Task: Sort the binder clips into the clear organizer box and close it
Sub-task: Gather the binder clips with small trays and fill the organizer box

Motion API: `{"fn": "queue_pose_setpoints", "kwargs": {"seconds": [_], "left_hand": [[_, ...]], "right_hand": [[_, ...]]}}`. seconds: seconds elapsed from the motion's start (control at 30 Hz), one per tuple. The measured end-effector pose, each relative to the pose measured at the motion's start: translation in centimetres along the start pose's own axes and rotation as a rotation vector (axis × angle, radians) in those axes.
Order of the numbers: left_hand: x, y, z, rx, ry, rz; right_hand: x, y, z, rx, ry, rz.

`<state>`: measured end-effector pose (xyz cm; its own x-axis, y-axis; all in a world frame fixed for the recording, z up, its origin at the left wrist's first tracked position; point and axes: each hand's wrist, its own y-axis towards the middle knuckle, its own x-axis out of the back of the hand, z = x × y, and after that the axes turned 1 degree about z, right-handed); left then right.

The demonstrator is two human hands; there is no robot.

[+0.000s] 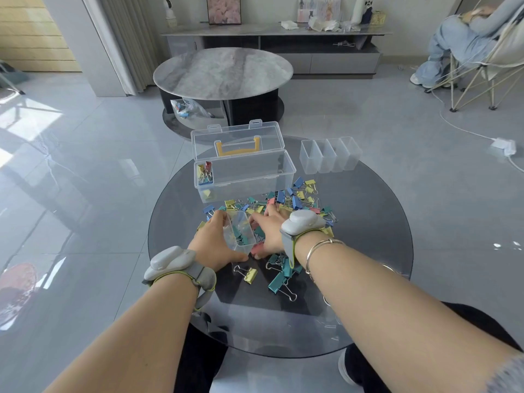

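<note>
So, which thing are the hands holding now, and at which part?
The left hand holds a small clear bin by its left side wall. The right hand rests in the binder clips; whether it grips one cannot be told.
</note>
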<state>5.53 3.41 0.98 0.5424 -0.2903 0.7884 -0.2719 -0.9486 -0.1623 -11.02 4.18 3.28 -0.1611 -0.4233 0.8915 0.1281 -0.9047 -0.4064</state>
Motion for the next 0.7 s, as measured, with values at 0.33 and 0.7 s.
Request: {"fn": "queue_pose_setpoints", "kwargs": {"seconds": [0.33, 0.7], "left_hand": [[-0.01, 0.08, 0.1, 0.02, 0.011, 0.019], [-0.03, 0.11, 0.06, -0.001, 0.022, 0.018]], "right_hand": [[-0.12, 0.85, 0.3, 0.021, -0.012, -0.101], [0.23, 0.53, 0.2, -0.08, -0.002, -0.041]]}}
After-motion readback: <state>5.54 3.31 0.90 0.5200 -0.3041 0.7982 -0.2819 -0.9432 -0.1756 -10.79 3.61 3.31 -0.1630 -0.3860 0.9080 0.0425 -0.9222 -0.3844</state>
